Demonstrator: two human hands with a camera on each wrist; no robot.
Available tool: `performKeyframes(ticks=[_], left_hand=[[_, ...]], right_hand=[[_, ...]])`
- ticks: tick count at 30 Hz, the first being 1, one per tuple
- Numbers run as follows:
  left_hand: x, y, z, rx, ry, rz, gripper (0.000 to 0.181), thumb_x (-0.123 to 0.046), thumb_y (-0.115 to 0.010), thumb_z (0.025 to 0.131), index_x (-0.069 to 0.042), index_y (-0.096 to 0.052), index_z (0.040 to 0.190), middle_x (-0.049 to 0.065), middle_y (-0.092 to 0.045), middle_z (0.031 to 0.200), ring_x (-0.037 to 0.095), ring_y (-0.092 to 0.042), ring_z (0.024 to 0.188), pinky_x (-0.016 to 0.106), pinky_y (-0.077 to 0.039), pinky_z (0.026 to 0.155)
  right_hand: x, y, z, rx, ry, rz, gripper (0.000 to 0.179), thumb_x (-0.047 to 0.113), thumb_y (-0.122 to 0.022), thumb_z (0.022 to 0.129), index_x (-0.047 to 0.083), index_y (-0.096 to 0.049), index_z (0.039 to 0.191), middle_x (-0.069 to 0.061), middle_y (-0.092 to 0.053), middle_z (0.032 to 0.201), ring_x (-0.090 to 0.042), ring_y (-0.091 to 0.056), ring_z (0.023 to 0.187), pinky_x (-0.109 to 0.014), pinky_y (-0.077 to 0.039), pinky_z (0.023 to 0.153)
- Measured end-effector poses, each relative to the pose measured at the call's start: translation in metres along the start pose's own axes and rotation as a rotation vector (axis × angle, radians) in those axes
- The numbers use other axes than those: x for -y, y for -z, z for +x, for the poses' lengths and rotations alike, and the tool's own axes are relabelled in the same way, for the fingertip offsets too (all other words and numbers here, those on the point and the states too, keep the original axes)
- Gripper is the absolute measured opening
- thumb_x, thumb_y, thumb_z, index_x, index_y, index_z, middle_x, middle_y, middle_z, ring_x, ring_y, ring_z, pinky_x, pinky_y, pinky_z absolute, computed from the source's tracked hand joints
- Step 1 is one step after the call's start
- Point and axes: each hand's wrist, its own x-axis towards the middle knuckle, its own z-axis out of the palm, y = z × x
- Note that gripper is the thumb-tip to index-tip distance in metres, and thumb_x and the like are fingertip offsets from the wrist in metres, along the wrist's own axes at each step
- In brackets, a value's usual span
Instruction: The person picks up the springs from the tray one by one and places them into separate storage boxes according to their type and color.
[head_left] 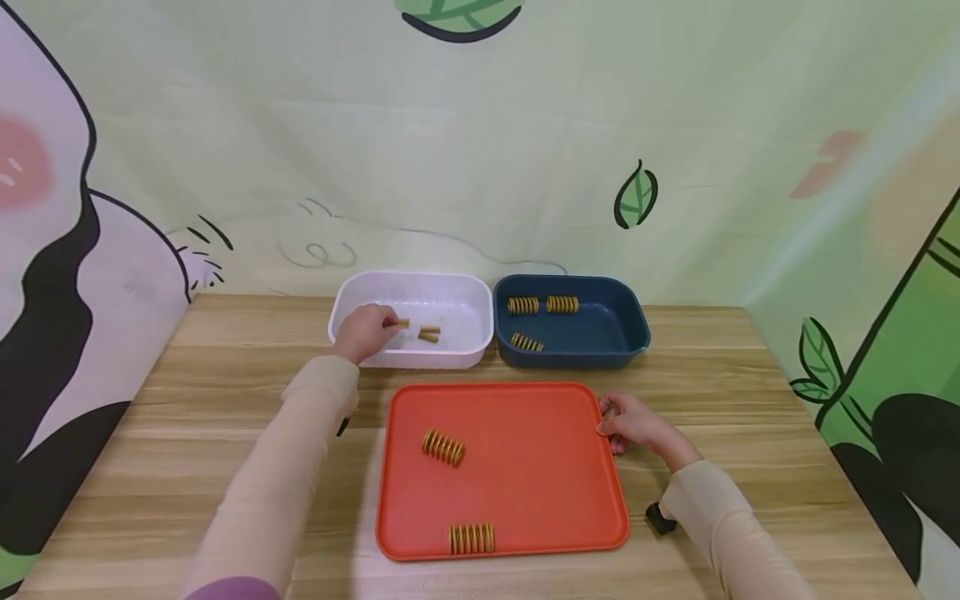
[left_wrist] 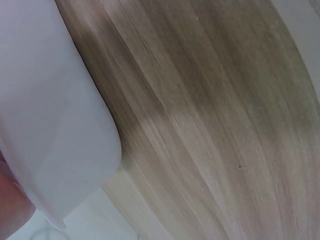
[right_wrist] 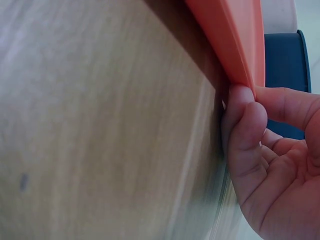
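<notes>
My left hand [head_left: 365,333] reaches over the near left rim of the white bin [head_left: 480,333], its fingertips pinching a small brass-coloured rod-like piece [head_left: 403,323]. Beside it on the bin floor lie a few similar short pieces [head_left: 428,337]. In the left wrist view, the bin's outer wall [left_wrist: 60,125] hides most of that hand. My right hand [head_left: 636,422] grips the right edge of the red tray [head_left: 525,467] between thumb and fingers, as the right wrist view also shows. On the tray rest two gold coil springs, one near the upper left [head_left: 443,447], another by the front edge [head_left: 471,538].
Right of the white bin stands a dark blue bin [head_left: 600,360] holding several gold springs [head_left: 562,304]. Both bins are at the back of the wooden table [head_left: 225,400], before a printed cloth backdrop [head_left: 487,150].
</notes>
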Motion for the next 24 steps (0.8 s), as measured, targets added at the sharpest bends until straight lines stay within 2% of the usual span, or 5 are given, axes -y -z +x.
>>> performKeyframes(ticks=[12,19,24], left_hand=[[-0.0023,0.0018,-0.0011,0.025,-0.011,-0.005,0.018,-0.012,-0.059,0.082,0.000,-0.064,0.095,0.014,-0.064,0.096,0.026,-0.056,0.090,0.039,-0.043,0.087],[0.0000,0.0032,-0.0014,0.015,-0.032,0.043,0.014,-0.011,-0.058,0.081,-0.002,-0.066,0.088,0.012,-0.065,0.091,0.026,-0.056,0.085,0.038,-0.043,0.082],[0.0003,0.0029,-0.0006,0.021,-0.025,0.044,0.013,-0.010,-0.058,0.081,-0.001,-0.066,0.087,0.012,-0.066,0.090,0.026,-0.056,0.085,0.038,-0.043,0.082]], right_hand=[[0.0007,0.0006,0.0002,0.005,-0.005,0.001,0.026,-0.001,-0.052,0.080,-0.008,-0.037,0.100,-0.004,-0.050,0.053,-0.009,-0.047,0.039,-0.022,-0.043,0.041],[0.0001,0.0005,0.0007,0.002,-0.003,-0.008,0.025,-0.001,-0.052,0.080,-0.008,-0.037,0.100,-0.004,-0.049,0.053,-0.008,-0.047,0.039,-0.022,-0.044,0.041],[-0.0004,0.0004,0.0002,0.007,0.005,-0.006,0.024,-0.002,-0.052,0.080,-0.008,-0.037,0.099,-0.004,-0.050,0.053,-0.008,-0.047,0.039,-0.022,-0.044,0.041]])
